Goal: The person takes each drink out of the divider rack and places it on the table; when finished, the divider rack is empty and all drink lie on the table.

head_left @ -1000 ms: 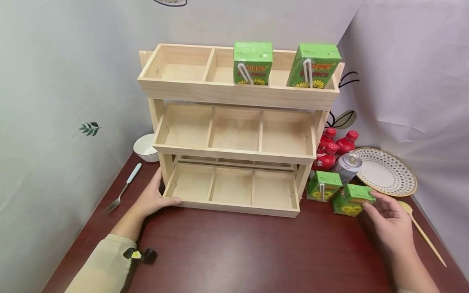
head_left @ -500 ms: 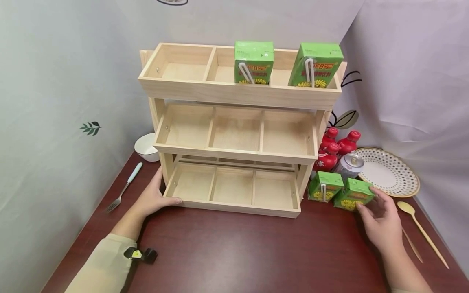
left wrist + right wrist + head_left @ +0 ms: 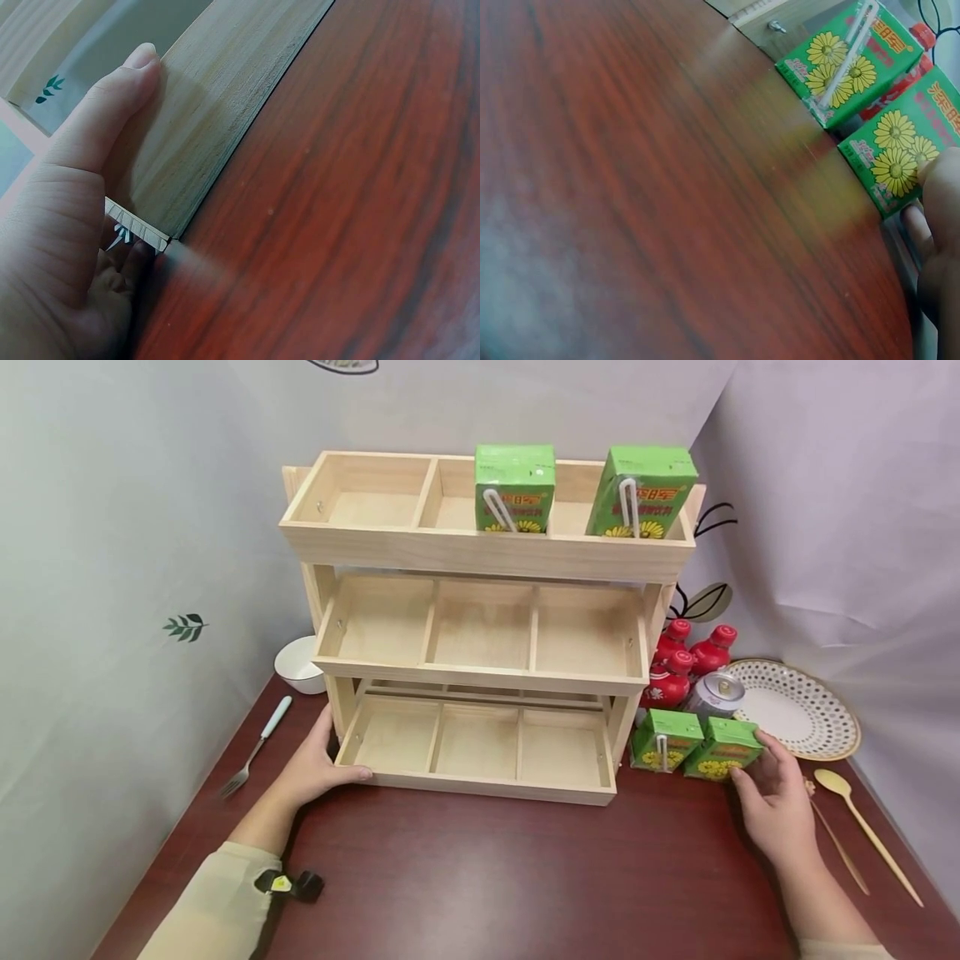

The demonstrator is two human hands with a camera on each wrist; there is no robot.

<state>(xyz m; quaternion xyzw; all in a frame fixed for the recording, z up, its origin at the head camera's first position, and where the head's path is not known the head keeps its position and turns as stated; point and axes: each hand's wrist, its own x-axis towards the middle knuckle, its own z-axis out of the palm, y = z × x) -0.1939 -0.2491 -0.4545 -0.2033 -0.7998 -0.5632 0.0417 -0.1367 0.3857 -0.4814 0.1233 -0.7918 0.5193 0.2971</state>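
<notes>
At the right of the head view, my right hand holds a green drink carton with yellow flowers, its thumb on the printed front and its fingers at the far right side. A matching carton with a straw stands close on its left. My left hand grips the front left corner of the bottom tier of a three-tier wooden shelf rack. In the left wrist view the thumb lies along the front board, and the other fingers are partly hidden behind the corner.
Two more green cartons, one in the middle and one at the right, stand on the top tier. Red bottles, a can, a plate and spoons are at right; a bowl and fork at left.
My right hand has moved left and away from me with the carton, turning it and bringing it up beside the other one. My left hand has stayed on the rack's corner.
</notes>
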